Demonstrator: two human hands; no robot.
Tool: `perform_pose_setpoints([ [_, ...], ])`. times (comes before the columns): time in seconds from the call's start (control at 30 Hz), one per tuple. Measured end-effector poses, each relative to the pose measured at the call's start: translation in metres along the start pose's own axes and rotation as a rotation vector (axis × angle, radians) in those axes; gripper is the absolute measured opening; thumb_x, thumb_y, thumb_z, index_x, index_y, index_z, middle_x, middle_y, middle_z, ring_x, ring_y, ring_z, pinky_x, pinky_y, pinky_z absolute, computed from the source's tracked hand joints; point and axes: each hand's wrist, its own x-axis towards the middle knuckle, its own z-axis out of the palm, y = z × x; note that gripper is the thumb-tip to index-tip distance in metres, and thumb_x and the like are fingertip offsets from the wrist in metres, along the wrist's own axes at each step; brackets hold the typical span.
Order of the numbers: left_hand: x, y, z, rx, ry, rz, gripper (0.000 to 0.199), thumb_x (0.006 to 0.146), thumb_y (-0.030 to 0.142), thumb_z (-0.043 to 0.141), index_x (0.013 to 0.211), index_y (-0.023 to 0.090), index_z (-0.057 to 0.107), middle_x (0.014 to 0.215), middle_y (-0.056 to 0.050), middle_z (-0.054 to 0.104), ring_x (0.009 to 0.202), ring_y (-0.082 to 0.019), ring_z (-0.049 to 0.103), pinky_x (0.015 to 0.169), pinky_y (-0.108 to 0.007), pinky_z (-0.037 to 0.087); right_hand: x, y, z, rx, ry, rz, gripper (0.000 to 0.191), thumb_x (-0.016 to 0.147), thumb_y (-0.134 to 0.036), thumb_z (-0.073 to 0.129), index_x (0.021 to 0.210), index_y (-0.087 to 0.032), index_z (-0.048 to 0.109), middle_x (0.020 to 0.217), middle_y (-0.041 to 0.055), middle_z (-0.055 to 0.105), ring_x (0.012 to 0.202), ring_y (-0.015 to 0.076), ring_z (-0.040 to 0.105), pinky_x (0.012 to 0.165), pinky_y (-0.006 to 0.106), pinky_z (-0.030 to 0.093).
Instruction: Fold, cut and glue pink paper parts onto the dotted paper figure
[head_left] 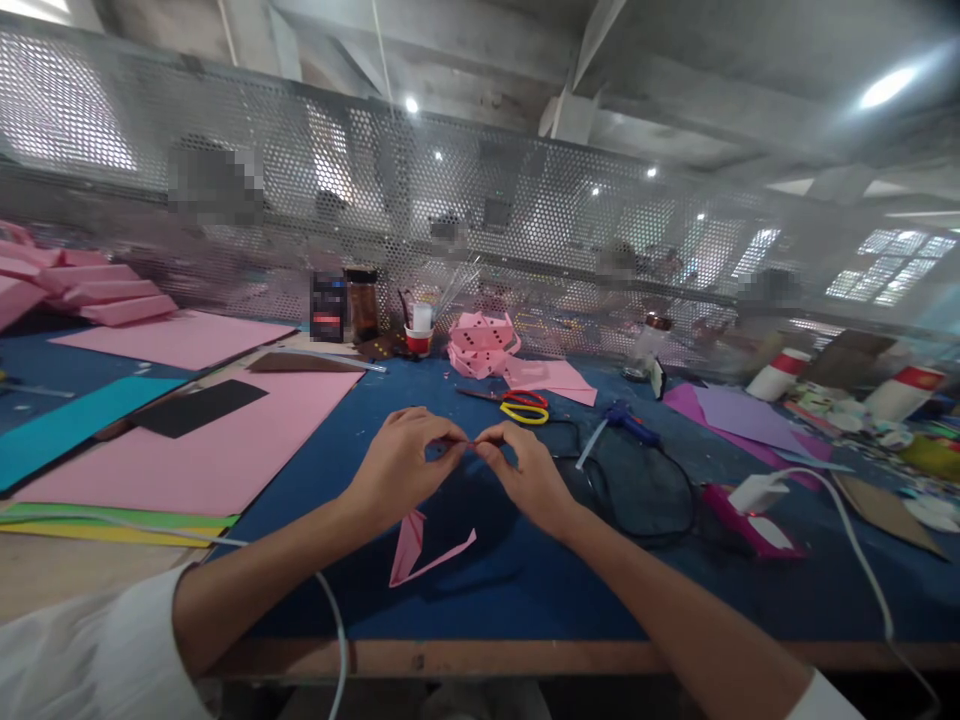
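Observation:
My left hand (409, 455) and my right hand (529, 475) meet above the middle of the blue work surface, both closed in a pinch. Between the fingertips shows a sliver of pinkish material, mostly hidden by the fingers. A folded pink paper strip (407, 550) hangs out below my left hand, bent sharply, with its thin end pointing right. It looks like one piece with the pinched sliver, though my hand hides the join. Just beyond the hands lie scissors (525, 407) with red and yellow handles.
Pink sheets (202, 470) and a black piece (202, 408) lie to the left. Behind stand a dotted pink paper piece (482, 345) and a brown jar (364, 305). Rightward are a blue glue gun (630, 424) with its cable, purple sheets (742, 420) and a pink power strip (757, 525).

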Motion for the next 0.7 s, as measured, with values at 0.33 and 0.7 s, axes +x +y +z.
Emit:
perform_pose_setpoints([
  [0.33, -0.0006, 0.0034, -0.0002, -0.005, -0.015, -0.019, 0.014, 0.091, 0.027, 0.064, 0.086, 0.027, 0.077, 0.081, 0.002, 0.077, 0.082, -0.020, 0.066, 0.089, -0.036, 0.043, 0.0014, -0.0025, -0.0012, 0.067, -0.038, 0.035, 0.017, 0.104, -0.027, 0.053, 0.093, -0.022, 0.065, 0.090, 0.0024, 0.071, 0.088, 0.0184, 0.066, 0.083, 0.031, 0.048],
  [0.7, 0.0005, 0.0049, -0.0024, -0.014, -0.020, -0.029, 0.015, 0.092, 0.029, 0.063, 0.087, 0.026, 0.077, 0.082, 0.001, 0.077, 0.082, -0.020, 0.065, 0.089, -0.037, 0.043, 0.0004, -0.0009, 0.0002, 0.063, -0.025, 0.045, 0.010, 0.101, -0.025, 0.059, 0.096, -0.021, 0.067, 0.094, 0.0029, 0.072, 0.093, 0.0192, 0.066, 0.087, 0.032, 0.048],
])
